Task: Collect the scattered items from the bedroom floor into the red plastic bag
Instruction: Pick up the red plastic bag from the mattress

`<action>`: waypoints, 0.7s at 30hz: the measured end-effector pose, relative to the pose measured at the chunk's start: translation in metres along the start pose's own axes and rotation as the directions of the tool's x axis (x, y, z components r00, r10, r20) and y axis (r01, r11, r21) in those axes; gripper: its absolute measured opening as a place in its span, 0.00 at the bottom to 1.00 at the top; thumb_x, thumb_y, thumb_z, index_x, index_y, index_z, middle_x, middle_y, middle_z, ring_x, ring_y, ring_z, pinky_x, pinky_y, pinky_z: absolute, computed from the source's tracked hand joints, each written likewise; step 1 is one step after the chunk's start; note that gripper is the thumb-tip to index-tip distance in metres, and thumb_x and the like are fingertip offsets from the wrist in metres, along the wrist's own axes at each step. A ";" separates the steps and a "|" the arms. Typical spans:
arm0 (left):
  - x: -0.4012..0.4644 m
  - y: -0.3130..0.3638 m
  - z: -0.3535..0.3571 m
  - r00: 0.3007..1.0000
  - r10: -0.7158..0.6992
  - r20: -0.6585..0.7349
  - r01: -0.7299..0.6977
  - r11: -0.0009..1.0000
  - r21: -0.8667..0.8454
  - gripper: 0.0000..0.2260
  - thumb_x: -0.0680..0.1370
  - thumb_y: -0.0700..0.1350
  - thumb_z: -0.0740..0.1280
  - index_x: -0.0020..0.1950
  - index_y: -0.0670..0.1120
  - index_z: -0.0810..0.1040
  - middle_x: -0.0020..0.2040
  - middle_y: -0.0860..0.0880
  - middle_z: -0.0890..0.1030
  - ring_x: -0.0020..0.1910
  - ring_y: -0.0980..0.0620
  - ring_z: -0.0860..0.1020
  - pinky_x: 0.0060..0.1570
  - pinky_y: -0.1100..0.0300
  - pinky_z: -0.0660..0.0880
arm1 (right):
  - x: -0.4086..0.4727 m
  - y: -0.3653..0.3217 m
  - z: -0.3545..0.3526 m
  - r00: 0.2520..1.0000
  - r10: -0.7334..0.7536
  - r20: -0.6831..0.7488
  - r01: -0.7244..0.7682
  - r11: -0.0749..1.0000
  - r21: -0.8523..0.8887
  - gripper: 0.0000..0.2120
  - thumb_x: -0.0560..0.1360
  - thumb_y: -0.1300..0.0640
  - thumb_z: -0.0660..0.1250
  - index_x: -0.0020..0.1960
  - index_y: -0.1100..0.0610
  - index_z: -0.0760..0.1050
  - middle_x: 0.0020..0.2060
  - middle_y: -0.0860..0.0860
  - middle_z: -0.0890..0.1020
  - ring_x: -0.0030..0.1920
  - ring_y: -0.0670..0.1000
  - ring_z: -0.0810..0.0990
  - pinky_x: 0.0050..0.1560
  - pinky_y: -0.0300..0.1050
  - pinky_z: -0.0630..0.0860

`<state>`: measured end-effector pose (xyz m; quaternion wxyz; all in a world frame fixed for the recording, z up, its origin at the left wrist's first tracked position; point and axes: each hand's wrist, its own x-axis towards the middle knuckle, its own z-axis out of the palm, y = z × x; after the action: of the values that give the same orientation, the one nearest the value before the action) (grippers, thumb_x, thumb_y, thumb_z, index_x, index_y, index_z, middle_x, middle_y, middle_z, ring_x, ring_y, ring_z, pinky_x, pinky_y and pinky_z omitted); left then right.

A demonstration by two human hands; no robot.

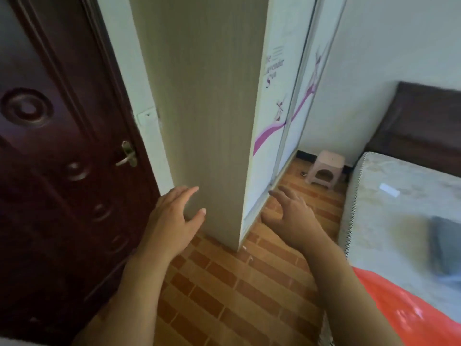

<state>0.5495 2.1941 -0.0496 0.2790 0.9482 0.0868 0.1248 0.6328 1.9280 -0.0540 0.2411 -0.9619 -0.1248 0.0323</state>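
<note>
On the far left stands a dark brown wooden door [50,158] with a metal lever handle [127,156]. Next comes the left hand [172,221], stretched forward with its back up, fingers spread and a little bent, holding nothing. It floats in front of the side of a tall pale wooden wardrobe [207,108] that has purple pictures on its white sliding front. On the other side of the wardrobe's corner is the right hand [291,221], also reaching forward, fingers loose and apart, holding nothing. Under both hands lies the orange-brown brick-pattern floor [224,283]. Further back by the wall sits a small pale pink plastic stool [324,168]. The shiny red plastic bag [409,308] shows at the bottom right, just beside the right forearm, at the edge of a pale patterned mattress [386,213]. What is inside the bag cannot be seen. A folded grey cloth [446,248] lies on the mattress.
</note>
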 end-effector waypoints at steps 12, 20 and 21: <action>0.086 0.094 0.089 0.916 0.347 0.203 -0.323 0.936 -0.140 0.25 0.79 0.59 0.68 0.75 0.59 0.69 0.77 0.56 0.69 0.74 0.49 0.70 0.67 0.42 0.75 | -0.011 0.096 -0.052 0.928 0.296 -0.227 -0.309 0.951 -0.021 0.33 0.75 0.35 0.64 0.77 0.45 0.65 0.78 0.45 0.64 0.75 0.52 0.66 0.73 0.58 0.70; 0.150 0.178 0.140 0.845 0.490 0.214 -0.485 0.871 -0.080 0.26 0.80 0.60 0.66 0.77 0.58 0.69 0.78 0.55 0.68 0.76 0.50 0.68 0.70 0.47 0.71 | 0.022 0.167 -0.085 0.883 0.370 -0.289 -0.368 0.928 0.063 0.33 0.77 0.40 0.66 0.79 0.49 0.65 0.79 0.47 0.63 0.77 0.54 0.64 0.74 0.60 0.66; 0.157 0.193 0.150 0.834 0.505 0.224 -0.500 0.862 -0.080 0.26 0.80 0.60 0.66 0.77 0.58 0.68 0.78 0.55 0.68 0.76 0.50 0.67 0.70 0.48 0.71 | 0.027 0.179 -0.091 0.874 0.380 -0.303 -0.375 0.924 0.078 0.32 0.77 0.40 0.66 0.78 0.49 0.66 0.79 0.48 0.63 0.77 0.54 0.64 0.75 0.60 0.66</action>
<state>0.7601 1.9949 -0.0361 0.2534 0.9430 -0.2001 0.0804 0.7098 1.7405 -0.0580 0.2550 -0.9585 0.1051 -0.0728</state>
